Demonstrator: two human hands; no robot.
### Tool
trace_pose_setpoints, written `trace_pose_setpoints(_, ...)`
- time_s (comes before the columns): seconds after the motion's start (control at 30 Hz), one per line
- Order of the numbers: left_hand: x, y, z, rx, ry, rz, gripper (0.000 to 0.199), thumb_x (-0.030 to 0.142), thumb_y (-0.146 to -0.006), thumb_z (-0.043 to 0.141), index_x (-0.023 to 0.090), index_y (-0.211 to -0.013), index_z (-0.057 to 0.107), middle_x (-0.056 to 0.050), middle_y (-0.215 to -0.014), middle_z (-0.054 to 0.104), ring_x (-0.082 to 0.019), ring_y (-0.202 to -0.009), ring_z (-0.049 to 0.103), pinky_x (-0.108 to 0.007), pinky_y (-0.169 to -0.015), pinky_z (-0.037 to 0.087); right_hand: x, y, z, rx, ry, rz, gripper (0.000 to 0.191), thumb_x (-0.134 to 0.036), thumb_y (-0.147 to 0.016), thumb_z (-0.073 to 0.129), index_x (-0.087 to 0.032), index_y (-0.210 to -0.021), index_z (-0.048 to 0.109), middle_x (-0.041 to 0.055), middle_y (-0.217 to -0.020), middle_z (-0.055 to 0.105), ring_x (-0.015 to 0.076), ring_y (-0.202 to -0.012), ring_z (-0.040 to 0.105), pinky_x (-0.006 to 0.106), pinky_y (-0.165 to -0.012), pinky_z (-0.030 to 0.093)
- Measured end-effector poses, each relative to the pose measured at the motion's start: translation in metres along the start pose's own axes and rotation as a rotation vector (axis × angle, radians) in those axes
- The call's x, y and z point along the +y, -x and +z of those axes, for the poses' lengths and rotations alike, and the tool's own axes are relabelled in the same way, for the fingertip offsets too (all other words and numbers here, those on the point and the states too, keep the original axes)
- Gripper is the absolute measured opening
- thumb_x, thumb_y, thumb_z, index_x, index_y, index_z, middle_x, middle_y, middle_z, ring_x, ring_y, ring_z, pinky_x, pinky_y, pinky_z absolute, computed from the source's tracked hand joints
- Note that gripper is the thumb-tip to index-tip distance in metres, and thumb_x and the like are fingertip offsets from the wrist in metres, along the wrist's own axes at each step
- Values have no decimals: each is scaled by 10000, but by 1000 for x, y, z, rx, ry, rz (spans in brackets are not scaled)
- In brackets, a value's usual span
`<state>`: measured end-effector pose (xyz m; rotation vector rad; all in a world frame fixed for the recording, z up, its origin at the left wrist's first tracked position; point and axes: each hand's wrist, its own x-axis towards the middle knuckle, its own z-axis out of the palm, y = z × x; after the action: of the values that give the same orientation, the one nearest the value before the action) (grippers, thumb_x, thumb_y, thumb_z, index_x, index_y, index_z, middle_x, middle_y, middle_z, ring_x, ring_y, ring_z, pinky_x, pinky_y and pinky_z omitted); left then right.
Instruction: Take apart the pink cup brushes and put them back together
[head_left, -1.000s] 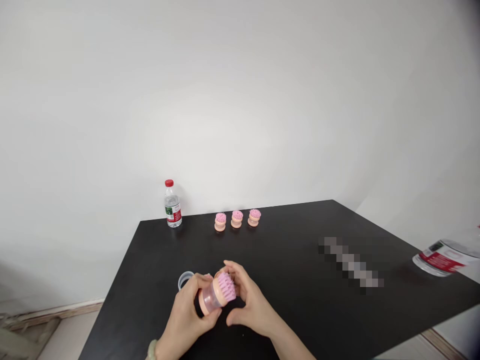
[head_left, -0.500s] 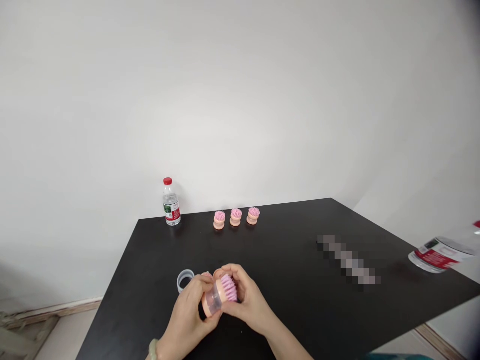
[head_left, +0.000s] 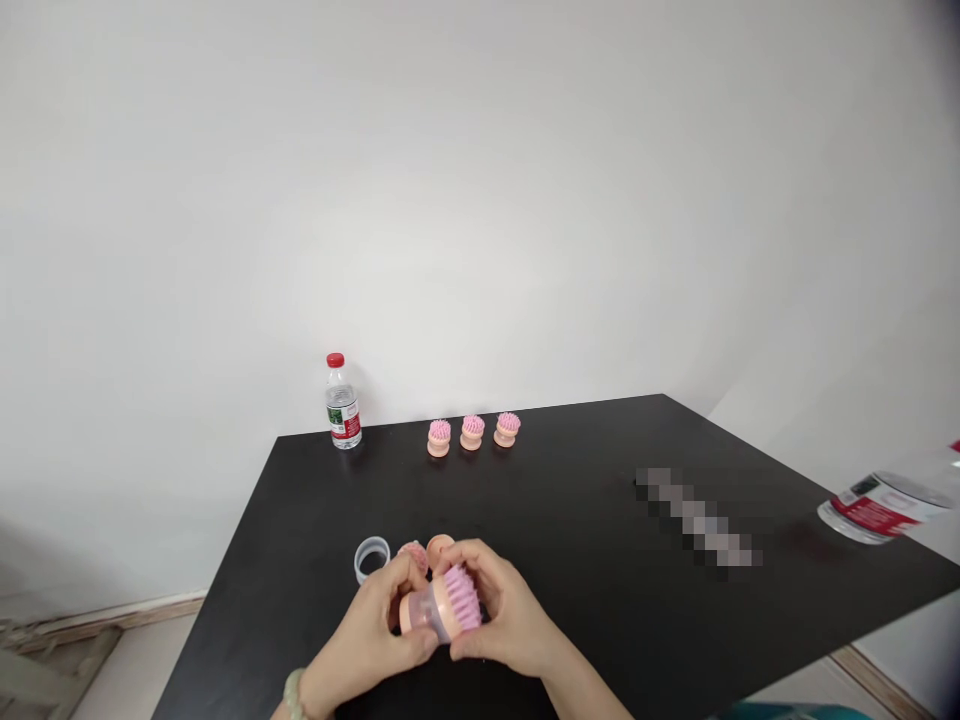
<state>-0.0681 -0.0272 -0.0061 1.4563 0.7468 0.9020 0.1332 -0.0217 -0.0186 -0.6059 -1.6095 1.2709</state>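
Observation:
A scrub brush point(head_left: 439, 608) with pink bristles, a peach collar and a clear middle lies tilted between my hands. My left hand point(head_left: 382, 620) is closed round its clear body and peach end. My right hand point(head_left: 504, 612) grips the collar at the bristle end, thumb below and fingers above. Just beyond my hands, on the table, are a translucent ring point(head_left: 372, 545), a pink bristled piece point(head_left: 414, 557) and a round peach part point(head_left: 439, 549), the last two partly hidden by my fingers.
Three small pink-bristled brushes point(head_left: 472, 433) stand in a row at the back of the black table point(head_left: 570, 510). A red-capped water bottle point(head_left: 344, 410) stands at the back left; another bottle point(head_left: 874, 508) is at the right edge. A blurred-out strip point(head_left: 697, 520) lies on the right.
Both hands have shifted down slightly with the brush, which now lies more level. The pink bristled piece and the peach part behind show more.

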Motion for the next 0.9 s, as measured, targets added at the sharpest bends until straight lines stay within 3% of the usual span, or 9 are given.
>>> trace_pose_setpoints(0.1, -10, 3, -7, -182, 388, -135, 408, 473, -713, 813, 186, -807, 539, 11, -633, 638, -90, -452, 548, -161, -405, 381, -15, 3, -2, -12, 106, -245, 520, -423, -669, 911, -303, -1110, 661, 45, -1014, 659, 235, -924, 616, 382, -838, 509)
trace_pose_setpoints(0.2, -17, 6, -15, -224, 492, -126, 485, 636, -762, 691, 189, -779, 504, -22, -563, 656, -74, -338, 477, -143, -307, 291, -24, 8, -14, 98, 116, -361, 462, -401, -728, 875, -326, -1121, 644, 58, -1040, 663, 253, -963, 618, 392, -830, 526)
trace_pose_setpoints(0.37, -13, 11, -21, -263, 551, -60, 532, 618, -671, 796, 169, -840, 566, -8, -602, 647, -79, -425, 549, -148, -407, 386, -12, 18, -68, 379, 349, 52, 460, -249, -781, 763, -284, -1203, 585, 70, -1206, 615, 259, -1104, 614, 391, -932, 517)
trace_pose_setpoints(0.47, -10, 10, -20, -324, 522, -86, 666, 581, -573, 888, 168, -1025, 624, -58, -725, 728, -125, -561, 636, -169, -491, 414, 5, 22, -108, 520, 674, 264, 365, -233, -748, 686, -253, -1096, 581, 33, -1077, 642, 249, -985, 647, 413, -903, 518)
trace_pose_setpoints(0.57, -9, 6, -15, -303, 466, -76, 704, 535, -557, 908, 181, -1103, 640, -95, -821, 759, -143, -617, 631, -206, -541, 388, 16, 25, -133, 576, 826, 327, 300, -212, -702, 668, -236, -985, 573, 30, -1017, 621, 269, -964, 626, 459, -913, 487)
trace_pose_setpoints(0.73, -6, -1, -6, -175, 347, 12, 467, 470, -632, 853, 200, -972, 679, -54, -868, 692, -137, -661, 579, -258, -616, 390, 23, 30, -138, 484, 871, 319, 387, -123, -664, 668, -236, -1024, 579, 38, -1088, 604, 257, -1021, 613, 424, -954, 475)
trace_pose_setpoints(0.9, -2, 0, -2, -40, 187, -14, 548, 543, -622, 846, 250, -1046, 660, -95, -1041, 693, -290, -1021, 634, -381, -852, 472, 27, 35, -136, 430, 874, 330, 559, -106, -689, 700, -255, -1213, 571, 63, -1287, 565, 275, -1213, 558, 450, -1065, 428)
